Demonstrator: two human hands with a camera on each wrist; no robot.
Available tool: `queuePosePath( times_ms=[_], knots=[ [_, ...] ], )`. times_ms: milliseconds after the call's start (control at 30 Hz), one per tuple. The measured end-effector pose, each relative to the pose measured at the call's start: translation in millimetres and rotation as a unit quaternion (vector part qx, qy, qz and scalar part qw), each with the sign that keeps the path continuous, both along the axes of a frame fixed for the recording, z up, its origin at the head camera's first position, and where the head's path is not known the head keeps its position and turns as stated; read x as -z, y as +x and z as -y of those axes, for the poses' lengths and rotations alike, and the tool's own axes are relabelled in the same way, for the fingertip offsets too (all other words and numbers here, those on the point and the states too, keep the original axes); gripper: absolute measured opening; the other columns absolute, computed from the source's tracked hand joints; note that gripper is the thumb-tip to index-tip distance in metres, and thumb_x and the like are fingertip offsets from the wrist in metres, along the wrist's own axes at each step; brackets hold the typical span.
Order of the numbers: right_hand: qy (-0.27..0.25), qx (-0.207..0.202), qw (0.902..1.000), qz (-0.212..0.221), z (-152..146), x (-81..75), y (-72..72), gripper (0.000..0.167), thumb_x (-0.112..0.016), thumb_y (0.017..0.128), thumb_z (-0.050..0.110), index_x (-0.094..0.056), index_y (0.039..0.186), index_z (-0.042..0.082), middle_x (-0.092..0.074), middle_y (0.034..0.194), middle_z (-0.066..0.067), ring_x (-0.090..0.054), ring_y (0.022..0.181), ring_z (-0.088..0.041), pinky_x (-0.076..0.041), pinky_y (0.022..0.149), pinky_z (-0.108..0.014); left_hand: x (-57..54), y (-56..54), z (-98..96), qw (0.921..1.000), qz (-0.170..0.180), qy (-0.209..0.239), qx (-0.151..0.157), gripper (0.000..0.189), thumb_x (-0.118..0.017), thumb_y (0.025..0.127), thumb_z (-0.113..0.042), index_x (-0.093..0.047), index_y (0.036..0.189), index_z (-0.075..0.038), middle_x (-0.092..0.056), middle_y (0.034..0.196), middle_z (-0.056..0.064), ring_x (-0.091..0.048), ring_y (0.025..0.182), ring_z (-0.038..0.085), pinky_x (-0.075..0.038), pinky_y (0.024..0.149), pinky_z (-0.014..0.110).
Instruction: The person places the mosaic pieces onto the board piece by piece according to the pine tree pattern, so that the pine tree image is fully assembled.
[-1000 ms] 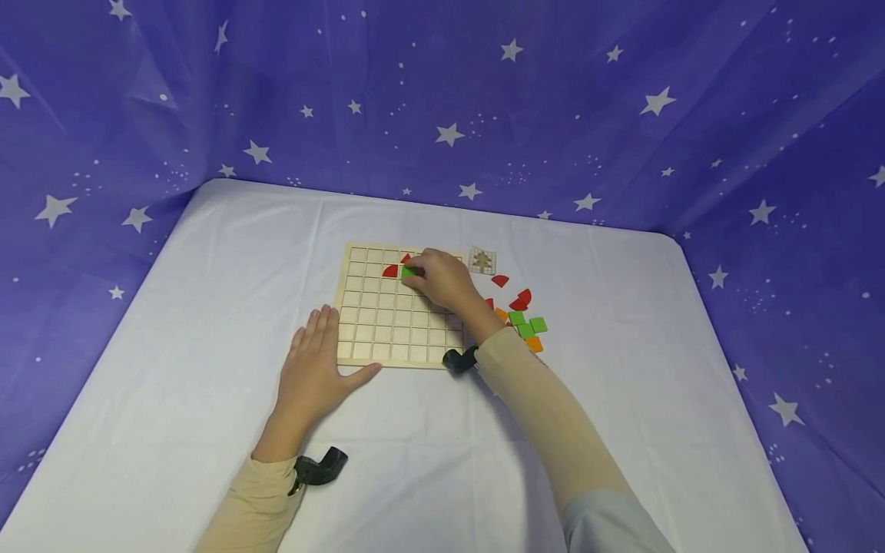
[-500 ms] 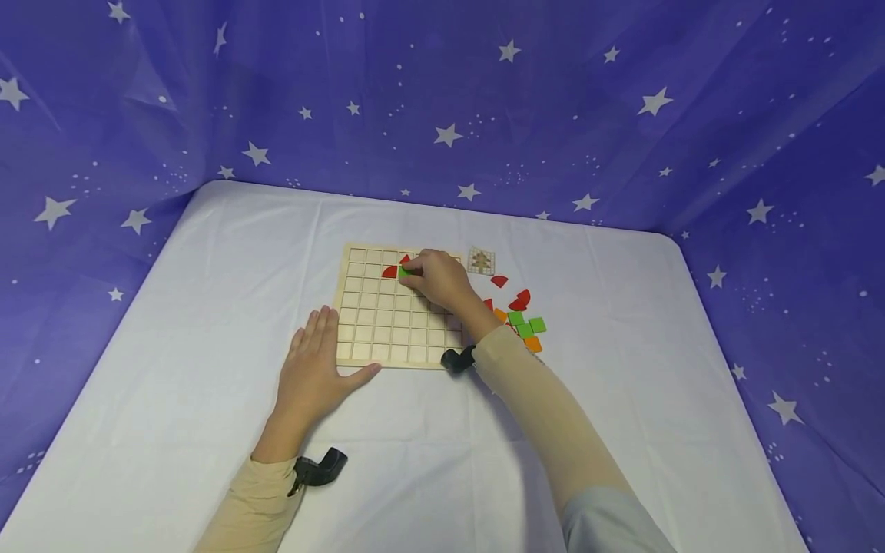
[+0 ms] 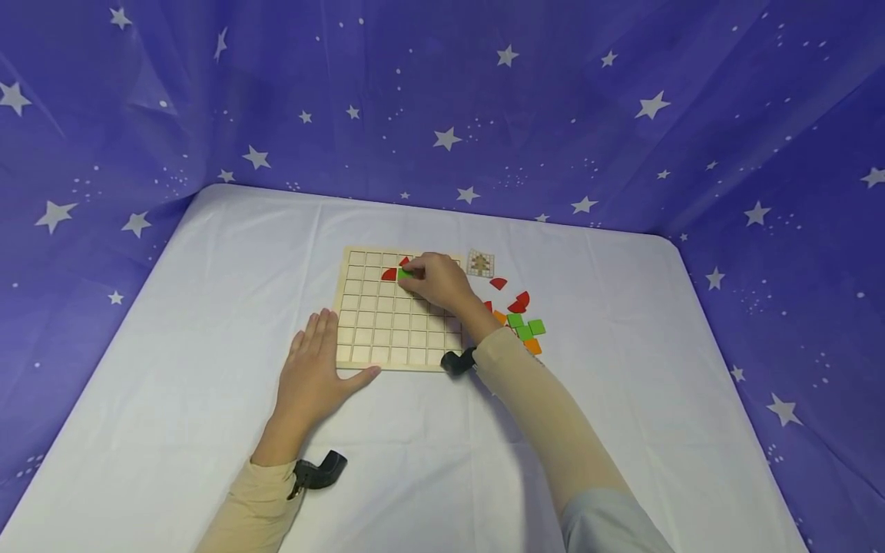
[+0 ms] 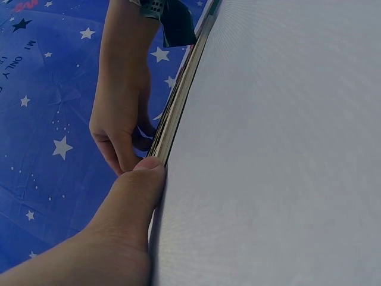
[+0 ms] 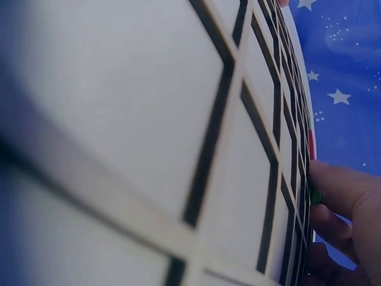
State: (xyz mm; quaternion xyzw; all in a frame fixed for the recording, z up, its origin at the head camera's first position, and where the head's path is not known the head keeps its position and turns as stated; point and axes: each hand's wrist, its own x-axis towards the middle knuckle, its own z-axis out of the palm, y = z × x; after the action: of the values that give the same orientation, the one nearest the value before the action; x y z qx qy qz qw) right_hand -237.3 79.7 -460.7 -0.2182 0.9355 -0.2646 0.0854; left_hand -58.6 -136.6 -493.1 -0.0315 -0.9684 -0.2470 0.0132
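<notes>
A square wooden grid board [image 3: 383,319] lies on the white-covered table. In its upper part my right hand [image 3: 442,280] pinches a small green square tile [image 3: 404,274] between thumb and fingertips, low over a cell. Just left of the tile sits a red quarter-circle piece [image 3: 389,274], and another red piece [image 3: 404,262] shows above it, partly covered by the fingers. The right wrist view catches a sliver of the green tile [image 5: 316,195] under the fingertips. My left hand [image 3: 311,376] rests at the board's lower left corner, fingers straight along the side, thumb touching the front edge.
Right of the board lie loose green squares [image 3: 524,332], an orange square [image 3: 532,346] and red quarter-circles [image 3: 498,283], partly hidden by the right forearm. A small pattern card [image 3: 480,263] with a tree-like figure lies by the upper right corner. A starry blue curtain [image 3: 442,100] surrounds the table.
The right hand and the green tile have shifted very slightly left at the same cell. The left hand has stayed in place at the board's corner.
</notes>
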Motion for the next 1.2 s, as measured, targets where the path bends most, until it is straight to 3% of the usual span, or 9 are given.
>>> queuePosePath(
  times_ms=[400,900,1200],
  knots=[
    [-0.057,0.030,0.9973,0.036,1.8,1.0,1.6,0.032,-0.075,0.088,0.034,-0.075,0.115,0.017,-0.065,0.088,0.003,-0.057,0.074,-0.011,-0.047,0.065,-0.025,0.1,2.0,-0.1,1.0000,0.003,0.001,-0.005,0.121,-0.062,0.079,-0.076,-0.014,0.157,0.003,-0.018,0.164,0.023,-0.014,0.154,0.039,-0.014,0.124,0.055],
    [-0.083,0.026,0.9953,0.043,-0.7,5.0,0.7,0.032,-0.074,0.090,0.032,-0.073,0.120,0.019,-0.065,0.091,0.004,-0.057,0.080,-0.012,-0.048,0.072,-0.027,1.6,0.5,1.1,1.0000,-0.005,-0.001,-0.005,0.122,-0.062,0.078,-0.077,-0.014,0.157,0.003,-0.018,0.164,0.023,-0.015,0.153,0.039,-0.015,0.124,0.055],
    [-0.141,0.013,0.9889,0.044,-16.3,5.1,3.3,0.041,-0.075,0.089,0.030,-0.068,0.126,0.015,-0.063,0.088,0.001,-0.055,0.079,-0.016,-0.048,0.074,-0.031,-0.2,-0.1,0.7,1.0000,0.004,-0.005,-0.002,0.121,-0.062,0.079,-0.075,-0.013,0.157,0.003,-0.017,0.164,0.023,-0.013,0.154,0.039,-0.014,0.124,0.055]
  ],
)
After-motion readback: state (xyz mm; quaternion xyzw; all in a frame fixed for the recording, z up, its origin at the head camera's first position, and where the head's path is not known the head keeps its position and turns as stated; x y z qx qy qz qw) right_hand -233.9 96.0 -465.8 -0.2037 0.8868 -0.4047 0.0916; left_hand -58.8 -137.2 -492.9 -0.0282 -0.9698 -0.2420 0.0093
